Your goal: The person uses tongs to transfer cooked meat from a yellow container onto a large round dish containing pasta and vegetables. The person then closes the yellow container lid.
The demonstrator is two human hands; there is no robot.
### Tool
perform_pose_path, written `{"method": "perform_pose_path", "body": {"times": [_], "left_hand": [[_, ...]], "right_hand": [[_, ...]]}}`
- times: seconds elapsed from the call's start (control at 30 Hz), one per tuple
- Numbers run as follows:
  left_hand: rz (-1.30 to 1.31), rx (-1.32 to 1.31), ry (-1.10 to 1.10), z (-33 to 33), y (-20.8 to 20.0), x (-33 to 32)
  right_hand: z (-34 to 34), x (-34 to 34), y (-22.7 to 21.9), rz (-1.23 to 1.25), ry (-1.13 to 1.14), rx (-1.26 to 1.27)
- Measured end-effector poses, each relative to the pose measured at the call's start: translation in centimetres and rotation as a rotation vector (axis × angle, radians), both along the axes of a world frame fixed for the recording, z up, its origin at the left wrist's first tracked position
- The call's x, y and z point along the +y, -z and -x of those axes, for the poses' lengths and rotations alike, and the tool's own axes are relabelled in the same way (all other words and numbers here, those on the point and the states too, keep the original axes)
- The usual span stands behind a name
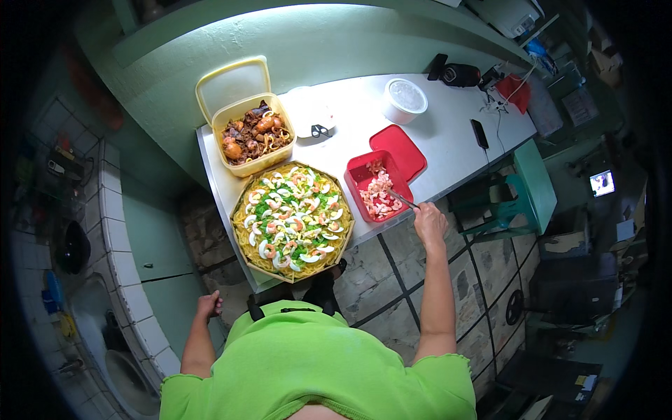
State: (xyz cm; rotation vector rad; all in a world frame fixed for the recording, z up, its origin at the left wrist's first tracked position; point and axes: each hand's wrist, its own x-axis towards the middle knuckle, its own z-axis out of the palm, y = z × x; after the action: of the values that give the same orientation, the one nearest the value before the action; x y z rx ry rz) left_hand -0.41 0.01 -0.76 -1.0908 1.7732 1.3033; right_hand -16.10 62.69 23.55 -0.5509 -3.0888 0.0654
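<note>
Right hand [431,224] was closed around the handle of a metal utensil [404,201], fist at the near edge of the white table [451,126]; utensil tip was down among the peeled shrimp [379,192] in the red container [358,168]. Container sat open near the table's front edge, red lid [406,148] lying just beyond its right side. Left hand [209,304] hung low at the person's left, apart from the table, fingers curled; couldn't tell how tightly or whether it had hold of anything. Nearest thing to it was the octagonal tray [269,274], left of the red container, full of yellow noodles topped with egg slices, shrimp and chopped greens. Behind the tray stood a yellow container [264,164] of dark, saucy pieces, its pale lid [232,82] tilted up behind. White lidded tub [406,101] stood farther back; dark phone [479,134] lay toward the right.
</note>
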Motion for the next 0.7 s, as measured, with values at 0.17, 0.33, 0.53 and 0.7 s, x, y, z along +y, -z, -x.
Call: {"method": "perform_pose_path", "body": {"times": [0.17, 0.33, 0.53, 0.7], "left_hand": [[0.004, 0.018, 0.032, 1.2, -0.5, 0.4], [0.004, -0.016, 0.029, 0.6, -0.9, 0.9], [0.018, -0.046, -0.001, -0.7, -1.0, 0.7], [0.024, -0.036, 0.013, -0.6, -0.8, 0.3]], "right_hand": [[0.6, -0.3, 1.2, -0.037, -0.049, 0.023], [0.8, -0.4, 1.9, 0.004, -0.094, 0.015], [1.2, -0.5, 1.1, -0.019, -0.051, 0.090], [1.9, -0.7, 0.3, -0.027, -0.039, 0.039]]}}
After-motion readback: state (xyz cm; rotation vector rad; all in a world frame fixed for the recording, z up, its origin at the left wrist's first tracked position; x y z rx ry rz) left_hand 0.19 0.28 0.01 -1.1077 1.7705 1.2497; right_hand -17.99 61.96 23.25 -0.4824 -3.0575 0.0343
